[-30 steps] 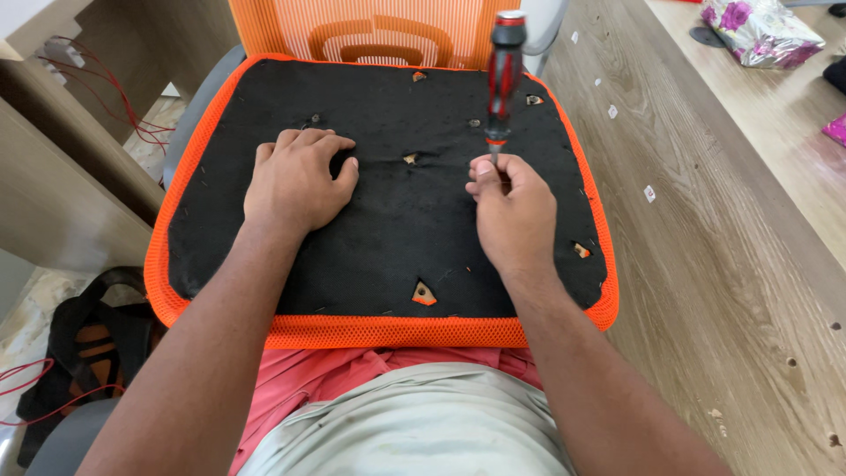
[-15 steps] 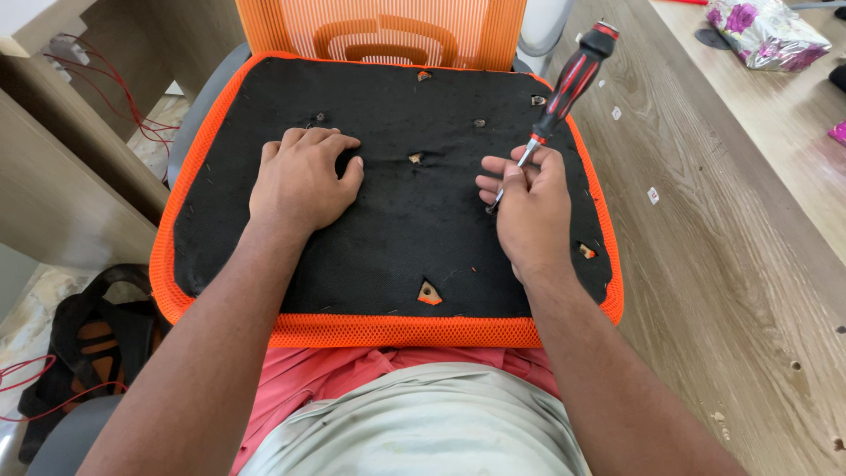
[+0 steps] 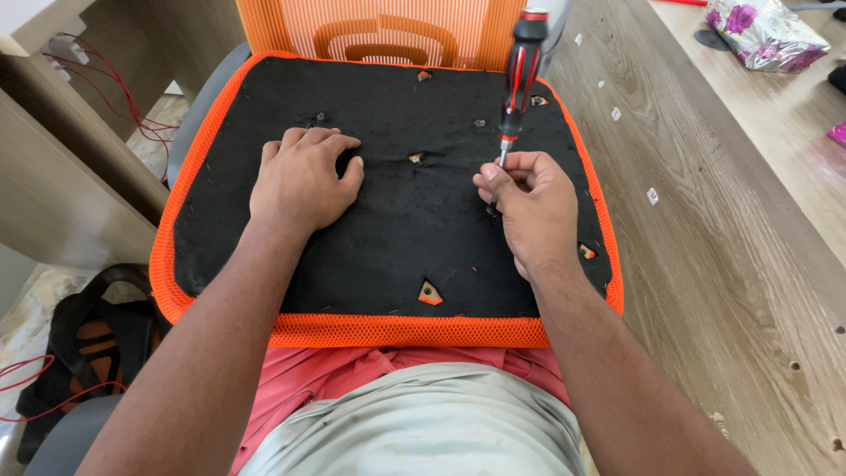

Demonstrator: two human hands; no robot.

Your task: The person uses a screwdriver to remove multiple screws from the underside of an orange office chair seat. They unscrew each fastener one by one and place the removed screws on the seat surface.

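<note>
Right hand (image 3: pixel 529 207) is closed around the shaft of an upright screwdriver (image 3: pixel 520 66), tip on the black seat base (image 3: pixel 397 229). Left hand (image 3: pixel 301 176) lies flat, fingers spread, on the base. Wooden worktop (image 3: pixel 705 247) lies to the right.

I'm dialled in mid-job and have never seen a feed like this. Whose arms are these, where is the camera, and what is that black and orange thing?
There is no machine here: these are a person's two bare arms, filmed by a camera worn on their head and looking down, so you see what they see. There is only this one view.

The black panel with the orange mesh rim is a chair seat, turned underside up and resting against the person's lap. It has small cut-outs where the orange shows through. The chair's orange back stands behind it.

The left hand lies flat on the seat. The right hand pinches the shaft of a red and black screwdriver, held nearly upright with its tip down on the seat.

A wooden table is on the right.
</note>
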